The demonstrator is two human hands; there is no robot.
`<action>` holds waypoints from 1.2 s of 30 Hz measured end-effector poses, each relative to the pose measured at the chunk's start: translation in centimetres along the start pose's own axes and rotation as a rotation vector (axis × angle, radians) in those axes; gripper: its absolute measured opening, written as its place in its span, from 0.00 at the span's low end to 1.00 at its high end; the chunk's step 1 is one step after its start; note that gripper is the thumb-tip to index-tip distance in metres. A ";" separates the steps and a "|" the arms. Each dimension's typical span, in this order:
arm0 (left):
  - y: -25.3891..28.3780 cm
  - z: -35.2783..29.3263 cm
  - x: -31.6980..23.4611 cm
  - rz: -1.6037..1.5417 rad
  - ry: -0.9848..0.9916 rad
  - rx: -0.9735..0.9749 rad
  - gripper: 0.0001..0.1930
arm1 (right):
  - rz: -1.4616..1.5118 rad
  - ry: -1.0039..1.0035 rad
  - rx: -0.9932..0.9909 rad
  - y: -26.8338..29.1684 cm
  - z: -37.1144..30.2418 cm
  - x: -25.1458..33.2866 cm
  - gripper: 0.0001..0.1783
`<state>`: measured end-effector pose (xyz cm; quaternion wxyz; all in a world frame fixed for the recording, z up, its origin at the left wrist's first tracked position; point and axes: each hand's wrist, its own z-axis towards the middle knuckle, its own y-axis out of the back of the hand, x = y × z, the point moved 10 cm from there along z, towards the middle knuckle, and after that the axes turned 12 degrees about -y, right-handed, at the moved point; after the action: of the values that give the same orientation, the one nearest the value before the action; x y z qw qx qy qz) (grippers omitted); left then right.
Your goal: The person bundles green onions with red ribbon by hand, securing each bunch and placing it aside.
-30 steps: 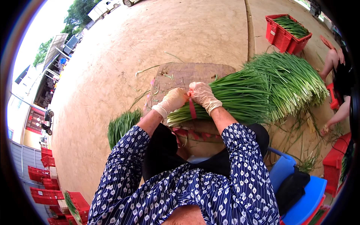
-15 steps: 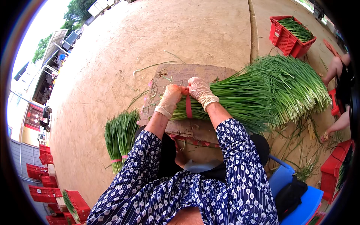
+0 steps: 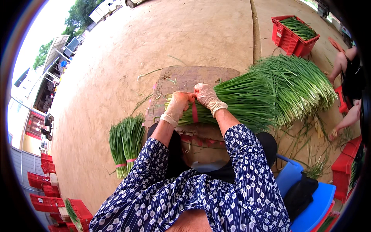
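Note:
A bunch of green chives (image 3: 208,118) lies across a worn wooden board (image 3: 216,71) in front of me. A pink strip (image 3: 194,112) is wrapped round the bunch. My left hand (image 3: 178,107), in a thin translucent glove, is closed just left of the strip's upper end. My right hand (image 3: 208,97), gloved too, pinches at the same spot, and the fingertips of both hands meet there. The strip's ends are mostly hidden between the fingers. To the right of the bunch, a large heap of loose chives (image 3: 301,89) spreads out with its pale stems toward the right.
Two chive bunches tied with pink bands (image 3: 127,141) are on the ground at left. A red crate of chives (image 3: 291,40) stands far right, near another person's legs (image 3: 342,65). At lower right are a blue chair (image 3: 315,205) and a red crate (image 3: 344,166). Red crates (image 3: 48,203) are stacked lower left.
Both hands stay at the pink strip; the left hand has turned slightly and moved a little lower. The whole view has shifted slightly.

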<state>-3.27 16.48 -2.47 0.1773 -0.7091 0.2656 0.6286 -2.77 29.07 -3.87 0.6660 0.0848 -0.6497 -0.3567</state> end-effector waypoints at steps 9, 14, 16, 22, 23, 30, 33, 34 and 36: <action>-0.6 -0.3 2.2 -0.136 0.086 0.094 0.09 | -0.032 0.077 -0.052 -0.5 -1.0 1.2 0.08; 0.1 -1.2 3.3 0.006 0.074 0.044 0.09 | -0.084 0.177 -0.091 -0.6 -2.0 2.4 0.08; -0.1 -1.8 3.5 0.045 0.071 0.009 0.09 | -0.090 0.175 -0.083 -0.7 -2.1 2.3 0.08; 0.1 -3.0 3.7 0.153 0.017 -0.091 0.10 | -0.049 0.222 -0.126 -0.6 -2.8 2.5 0.09; 0.4 -2.9 3.3 0.229 -0.037 -0.082 0.11 | -0.049 0.219 -0.131 -0.5 -2.4 2.7 0.09; -3.2 -3.7 0.7 1.139 -0.392 -0.038 0.06 | -0.281 0.044 0.165 -2.0 -0.8 3.2 0.09; -4.3 -4.3 0.8 1.225 -0.328 -0.057 0.20 | -0.459 0.004 0.405 -2.3 0.1 5.0 0.10; -4.9 -4.5 0.3 1.272 -0.360 -0.056 0.21 | -0.521 0.070 0.391 -2.3 0.6 6.2 0.10; -7.2 -4.4 0.5 1.494 -0.506 0.067 0.20 | -0.645 0.191 0.385 -3.6 0.3 8.2 0.12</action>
<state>4.61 19.55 -2.93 -0.2156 -0.1726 0.6420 0.7153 -5.22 21.74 0.70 0.5492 0.4408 -0.5797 -0.4099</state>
